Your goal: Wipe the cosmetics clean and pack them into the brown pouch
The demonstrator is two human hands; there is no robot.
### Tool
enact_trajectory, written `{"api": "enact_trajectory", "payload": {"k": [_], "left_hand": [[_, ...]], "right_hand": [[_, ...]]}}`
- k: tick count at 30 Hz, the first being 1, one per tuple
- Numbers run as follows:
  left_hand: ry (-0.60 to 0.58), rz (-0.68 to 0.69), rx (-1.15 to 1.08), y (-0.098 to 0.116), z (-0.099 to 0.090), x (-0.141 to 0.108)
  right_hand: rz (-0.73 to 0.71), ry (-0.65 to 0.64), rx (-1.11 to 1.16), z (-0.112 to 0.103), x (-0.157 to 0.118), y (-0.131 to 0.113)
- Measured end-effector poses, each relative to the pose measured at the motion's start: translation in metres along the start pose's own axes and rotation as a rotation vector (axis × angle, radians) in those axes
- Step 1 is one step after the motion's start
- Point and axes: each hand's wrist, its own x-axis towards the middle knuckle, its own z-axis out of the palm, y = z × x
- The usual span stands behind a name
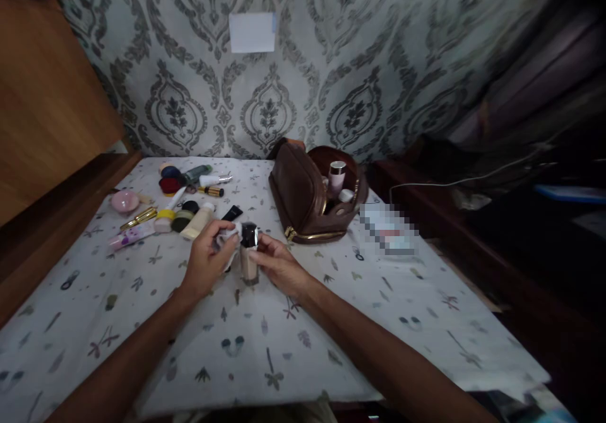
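My right grip (283, 269) holds the beige bottle (249, 266) upright over the counter (189, 350), whether touching I cannot tell; my left grip (204, 262) pinches a white cloth (226, 236) beside the black cap (249, 234). I'd keep the bottle steady, cloth pressure light

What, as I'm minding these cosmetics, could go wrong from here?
The bottle might slip: the right hand grips it from the side. The left hand, holding a white cloth or tissue, could nudge the cream tube just beyond. The pink container in the open bag might topple if bumped.
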Motion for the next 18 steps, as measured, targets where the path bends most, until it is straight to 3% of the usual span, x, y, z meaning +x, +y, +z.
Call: {"api": "enact_trajectory", "payload": {"k": [4,8,12,14,18], "left_hand": [[-0.084,-0.11,-0.102,-0.005,0.005,0.0],[-0.248,-0.198,-0.164,-0.005,0.011,-0.005],[-0.429,-0.204,-0.158,0.003,0.021,-0.015],[-0.551,-0.194,-0.169,0.011,0.031,-0.014],[-0.726,0.019,-0.139,0.041,0.061,0.005]], "right_hand": [[-0.071,0.0,-0.118,-0.003,-0.002,-0.006],[-0.112,0.009,-0.196,-0.009,-0.015,-0.033],[-0.2,0.031,-0.281,-0.022,-0.038,-0.082],[-0.284,0.132,-0.336,-0.029,-0.049,-0.112],[-0.49,0.332,-0.473,-0.042,-0.057,-0.17]]}}
